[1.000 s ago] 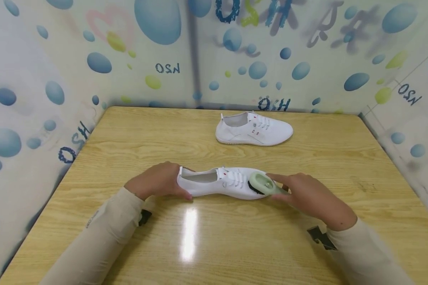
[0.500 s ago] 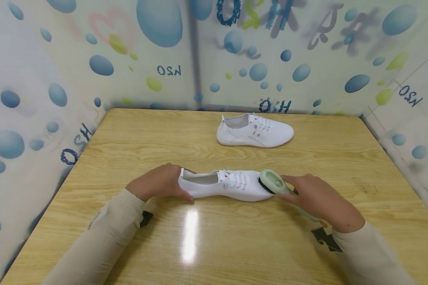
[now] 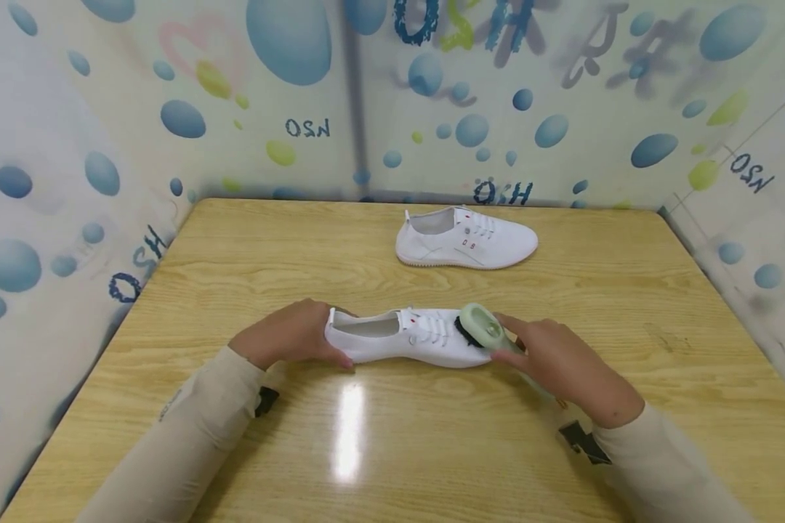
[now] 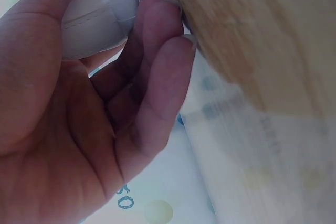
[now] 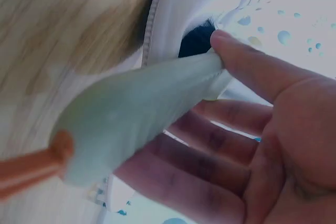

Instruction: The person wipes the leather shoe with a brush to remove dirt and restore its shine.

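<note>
A white lace-up shoe (image 3: 379,347) lies on the table with its toe to the right. Its heel is gripped by my left hand (image 3: 297,334), thumb on the near side; in the left wrist view the fingers curl about the heel (image 4: 92,24). My right hand (image 3: 559,359) holds a pale green brush (image 3: 480,323) by its handle (image 5: 136,108), thumb along one side and fingers round the other. The brush's dark bristles (image 5: 197,39) touch the upper just in front of the laces. An orange-brown loop (image 5: 31,169) hangs from the handle's end.
A second white shoe (image 3: 497,243) stands further back, near the far edge of the wooden table (image 3: 288,247). Patterned walls (image 3: 379,109) with blue bubbles rise directly behind and at both sides of the table.
The brush in my right hand went right toward the toe, then came back left toward the laces. My left hand and the gripped shoe stay in place.
</note>
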Available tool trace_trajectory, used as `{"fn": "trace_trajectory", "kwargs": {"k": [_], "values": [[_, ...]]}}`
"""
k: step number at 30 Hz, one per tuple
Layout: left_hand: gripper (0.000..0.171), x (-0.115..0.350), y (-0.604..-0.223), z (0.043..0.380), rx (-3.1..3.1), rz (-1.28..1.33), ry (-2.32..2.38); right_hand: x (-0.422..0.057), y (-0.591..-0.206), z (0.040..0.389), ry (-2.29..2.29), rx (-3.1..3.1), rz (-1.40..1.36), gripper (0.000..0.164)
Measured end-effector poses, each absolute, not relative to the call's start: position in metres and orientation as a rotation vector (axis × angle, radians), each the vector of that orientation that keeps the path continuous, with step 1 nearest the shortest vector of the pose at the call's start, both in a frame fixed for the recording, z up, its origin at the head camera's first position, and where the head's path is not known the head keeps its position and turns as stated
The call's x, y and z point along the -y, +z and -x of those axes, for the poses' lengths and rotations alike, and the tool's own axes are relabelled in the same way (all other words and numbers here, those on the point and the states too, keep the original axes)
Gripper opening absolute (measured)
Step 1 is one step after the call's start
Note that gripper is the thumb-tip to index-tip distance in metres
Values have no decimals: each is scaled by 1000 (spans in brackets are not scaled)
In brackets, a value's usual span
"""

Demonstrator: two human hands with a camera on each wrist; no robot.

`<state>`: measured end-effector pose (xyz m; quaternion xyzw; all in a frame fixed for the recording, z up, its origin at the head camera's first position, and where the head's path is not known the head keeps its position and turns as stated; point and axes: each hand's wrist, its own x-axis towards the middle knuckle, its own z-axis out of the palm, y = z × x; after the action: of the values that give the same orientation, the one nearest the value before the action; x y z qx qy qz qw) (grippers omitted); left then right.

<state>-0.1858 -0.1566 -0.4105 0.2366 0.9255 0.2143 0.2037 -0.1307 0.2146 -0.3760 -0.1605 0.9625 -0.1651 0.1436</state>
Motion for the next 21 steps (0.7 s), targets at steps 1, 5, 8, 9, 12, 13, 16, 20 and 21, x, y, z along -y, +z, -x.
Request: {"fn": "trace_trajectory", "kwargs": {"k": [1,5,8,9,12,13,16,20,21], "values": [[74,157,-410,186,-2584,-665,596,-216,-376,131,-461,-2783,455,61],[74,156,-410,186,-2586,-677,589,-224,-375,133,-432,-2784,454,58],[73,157,-410,186,-2585,-674,593,-228,-373,131,-435,-2741,452,56],[74,157,-410,186,-2583,-676,596,-228,-372,130,-443,-2720,452,56],[73,158,-411,186,-2579,-673,615,-226,-370,128,-451,-2679,477,57],[72,158,-411,186,-2576,-677,620,-225,-370,128,-452,-2677,492,57],[70,157,-411,186,-2572,-678,629,-221,-372,126,-445,-2700,533,58],[67,157,-411,186,-2575,-674,623,-214,-379,127,-415,-2763,540,60],[66,157,-411,186,-2576,-676,619,-213,-381,127,-409,-2778,534,60]]}}
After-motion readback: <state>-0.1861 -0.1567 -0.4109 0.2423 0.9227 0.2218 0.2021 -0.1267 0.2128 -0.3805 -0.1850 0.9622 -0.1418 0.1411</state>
